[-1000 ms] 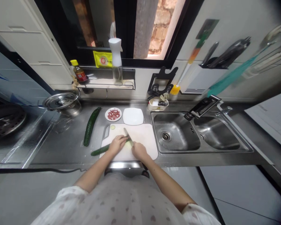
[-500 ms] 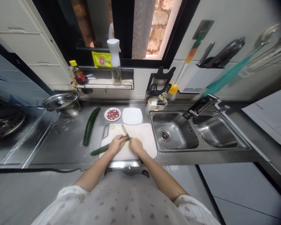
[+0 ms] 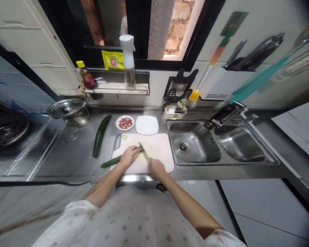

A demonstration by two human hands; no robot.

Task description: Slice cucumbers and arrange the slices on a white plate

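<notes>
A long green cucumber (image 3: pixel 111 162) lies slanted over the left part of a white cutting board (image 3: pixel 161 148), its tail past the board's edge. My left hand (image 3: pixel 129 155) is closed over it near the cut end. In my right hand (image 3: pixel 156 167) is the handle of a kitchen knife (image 3: pixel 144 152), its blade pointing up and left beside the cucumber's end. Pale green cucumber pieces show under and beside the blade, partly hidden. One round cucumber slice (image 3: pixel 124 137) rests at the board's upper left corner. A second, whole cucumber (image 3: pixel 101 136) lies left of the board.
Behind the board stand a small plate of chopped red pieces (image 3: pixel 125 122) and a white square dish (image 3: pixel 147 125). To the right is a double sink (image 3: pixel 195 144) with a faucet (image 3: pixel 224 115). A lidded steel pot (image 3: pixel 69 111) stands at the left, below a shelf (image 3: pixel 115 88).
My right hand has moved slightly right with the knife, whose tip has come right and lower. My left hand stays on the cucumber. The view has shifted a little.
</notes>
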